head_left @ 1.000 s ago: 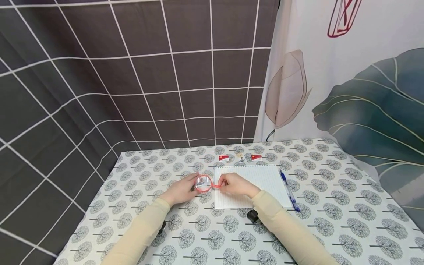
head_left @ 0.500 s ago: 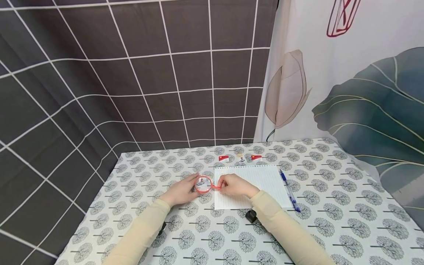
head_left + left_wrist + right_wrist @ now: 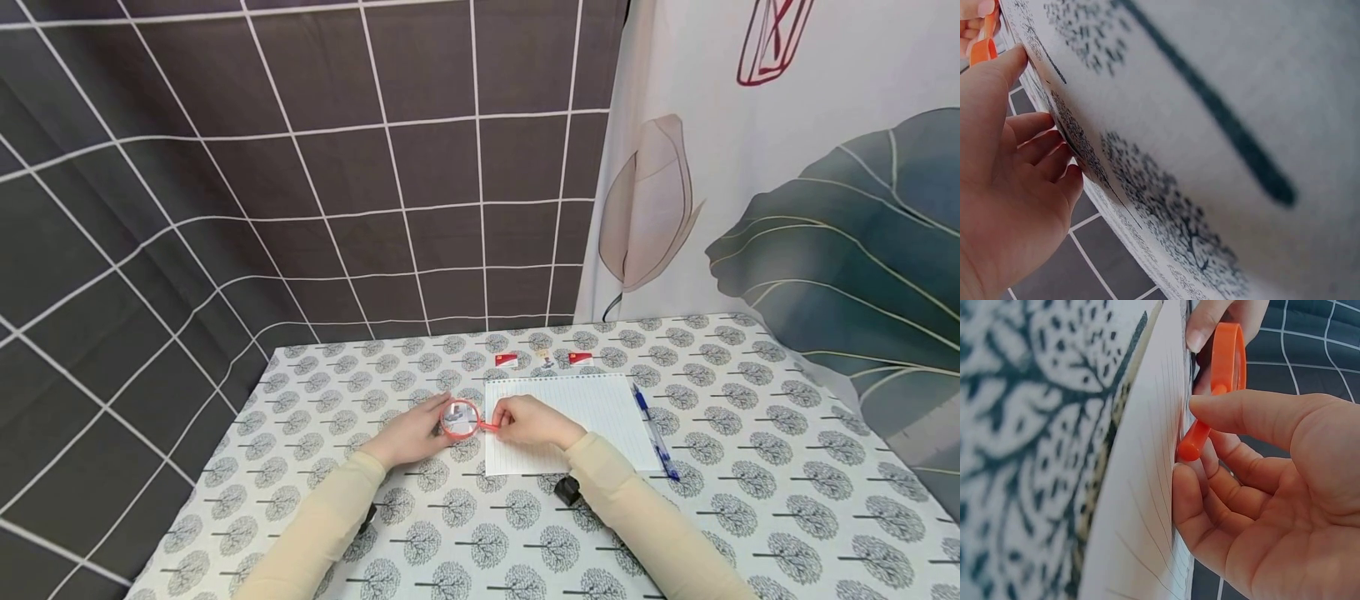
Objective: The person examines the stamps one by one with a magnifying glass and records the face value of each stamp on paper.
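A red-rimmed magnifying glass (image 3: 460, 418) is at the middle of the table, its handle pointing right. My right hand (image 3: 531, 419) pinches the handle end between thumb and fingers, low over the notepad (image 3: 600, 417); the right wrist view shows the orange-red handle (image 3: 1192, 445) in the pinch. Through the lens shows a small grey and white picture. My left hand (image 3: 411, 429) lies at the lens's left side, thumb and fingers spread around it. In the left wrist view the left hand (image 3: 1016, 175) has its fingertips down at the tablecloth, fingers loosely bent.
A blue pen (image 3: 656, 432) lies along the notepad's right edge. Behind the notepad are two small red and white cards (image 3: 506, 360) with a small figured piece (image 3: 547, 361) between them. The tree-print tablecloth (image 3: 457, 546) runs back to a dark gridded curtain (image 3: 442, 192).
Both hands and the magnifying glass stay almost in place. The picture seen through the lens shifts slightly, and the whole head view moves a little.
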Motion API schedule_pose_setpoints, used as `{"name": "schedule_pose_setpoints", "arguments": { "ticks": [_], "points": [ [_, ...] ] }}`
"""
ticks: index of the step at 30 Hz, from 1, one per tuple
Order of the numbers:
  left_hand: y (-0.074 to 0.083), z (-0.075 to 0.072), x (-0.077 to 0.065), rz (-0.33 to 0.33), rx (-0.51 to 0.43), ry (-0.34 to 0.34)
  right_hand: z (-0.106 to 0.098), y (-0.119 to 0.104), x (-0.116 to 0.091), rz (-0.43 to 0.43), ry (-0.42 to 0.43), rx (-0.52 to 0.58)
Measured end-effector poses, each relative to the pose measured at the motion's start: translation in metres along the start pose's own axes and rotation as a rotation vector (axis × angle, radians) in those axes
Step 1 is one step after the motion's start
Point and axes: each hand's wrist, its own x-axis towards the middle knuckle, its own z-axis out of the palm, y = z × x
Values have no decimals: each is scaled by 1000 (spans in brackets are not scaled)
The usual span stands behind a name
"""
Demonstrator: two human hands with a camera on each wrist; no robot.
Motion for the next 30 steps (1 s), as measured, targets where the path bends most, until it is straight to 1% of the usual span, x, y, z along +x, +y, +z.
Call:
{"name": "schedule_pose_setpoints", "arguments": {
  "ticks": [4, 8, 18, 27, 30],
  "points": [
    [-1, 1, 0, -13, -13, 0, 1, 0, 0, 16, 1, 2],
    [0, 1, 0, -19, -14, 5, 1, 0, 0, 4, 7, 7],
    [1, -3, 1, 13, -32, 14, -4, -2, -3, -31, 16, 11],
    [-2, 1, 1, 6, -8, 8, -8, -4, -4, -38, 28, 11],
    [-2, 1, 0, 4, -21, 12, -9, -4, -4, -42, 41, 31]
  ]
}}
